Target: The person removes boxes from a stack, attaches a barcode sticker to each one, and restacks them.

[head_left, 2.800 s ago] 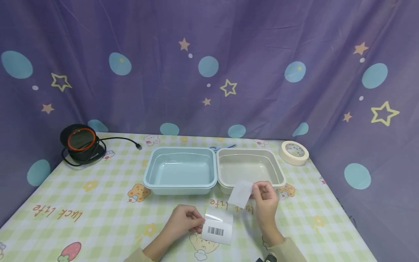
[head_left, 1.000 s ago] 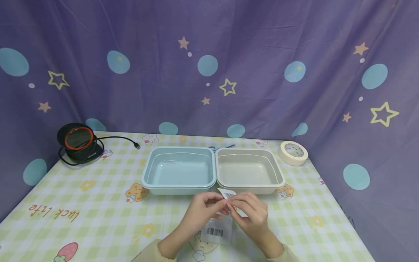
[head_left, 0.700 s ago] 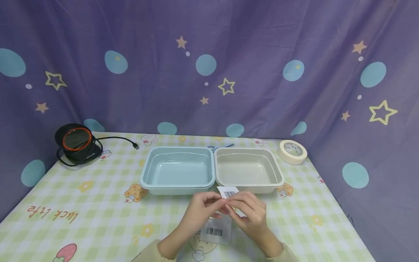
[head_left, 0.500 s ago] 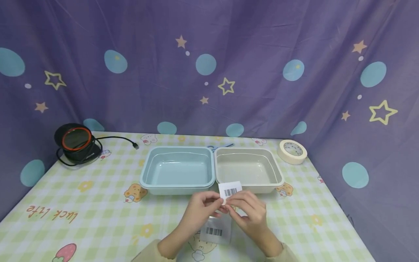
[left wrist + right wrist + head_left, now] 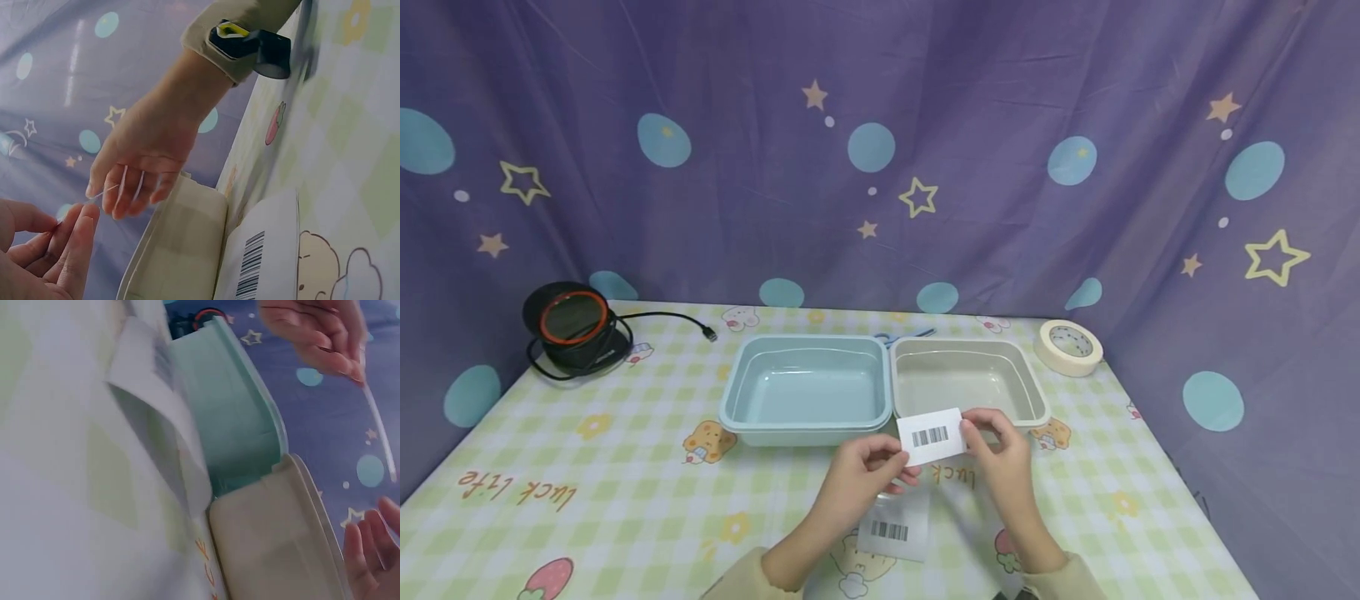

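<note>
A white barcode label (image 5: pixel 931 437) is stretched between my hands in the head view, barcode side up, overlapping the front rim of the beige bin (image 5: pixel 973 375). My left hand (image 5: pixel 865 479) pinches its lower left corner. At its right edge are the thumb and index fingertip of my right hand (image 5: pixel 1007 458). Both wrist views show this label nearly edge-on as a thin white line. Below the hands, a second barcode label (image 5: pixel 891 546) lies on the tablecloth; in the right wrist view its sheet (image 5: pixel 150 369) curls up from the cloth.
Beside the beige bin stands a light blue bin (image 5: pixel 808 392). A black scanner-like device (image 5: pixel 576 329) with a cable is at the back left, a roll of masking tape (image 5: pixel 1070 348) at the back right. A blue-handled tool (image 5: pixel 904 338) lies partly hidden behind the bins.
The label first hung blank side up from my right hand. Then both hands met at it, and it turned barcode side up. My right hand has since slid right to its edge.
</note>
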